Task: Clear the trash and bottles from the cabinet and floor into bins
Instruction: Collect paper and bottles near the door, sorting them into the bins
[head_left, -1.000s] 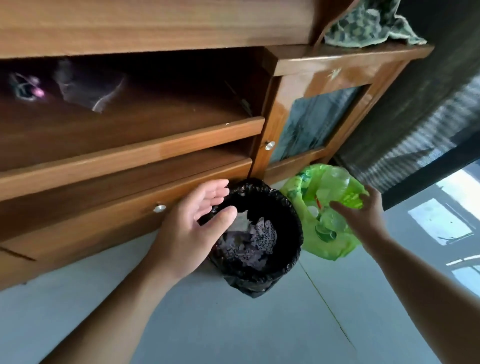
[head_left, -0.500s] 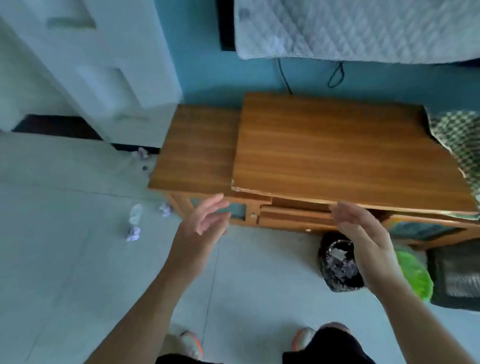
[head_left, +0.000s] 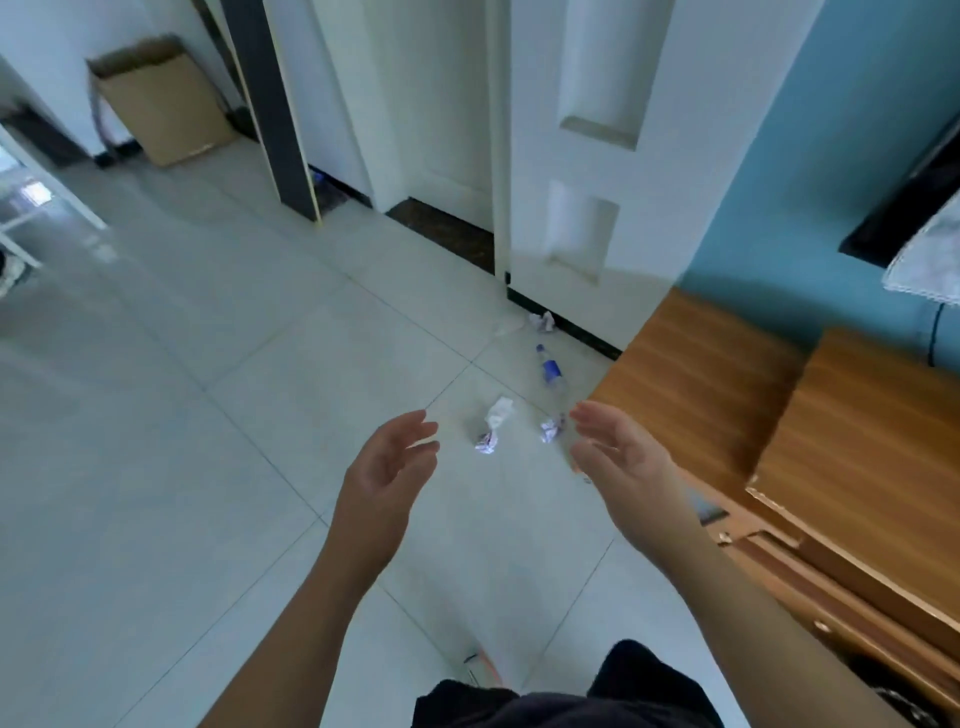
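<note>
Trash lies on the pale tiled floor ahead of me: a clear plastic bottle (head_left: 551, 373) with a blue label, a white tissue (head_left: 498, 411), a crumpled paper ball (head_left: 485, 441), another crumpled ball (head_left: 551, 429) and one more by the skirting (head_left: 542, 321). My left hand (head_left: 387, 470) hangs open in mid-air, short of the paper balls. My right hand (head_left: 621, 457) is open too, palm inward, just right of the nearest ball. Neither hand holds anything. The wooden cabinet (head_left: 789, 415) stands at the right. No bin is clearly visible.
A white door (head_left: 587, 145) and a blue wall (head_left: 810, 156) stand behind the trash. A cardboard box (head_left: 161, 98) leans at the far left wall. A white frame (head_left: 31, 192) is at the left edge. My shoe (head_left: 483, 665) shows near the bottom.
My view has swung from the bins under the cabinet, up over the cabinet top, then left to the littered floor. Both hands left the bags and now hang empty.
</note>
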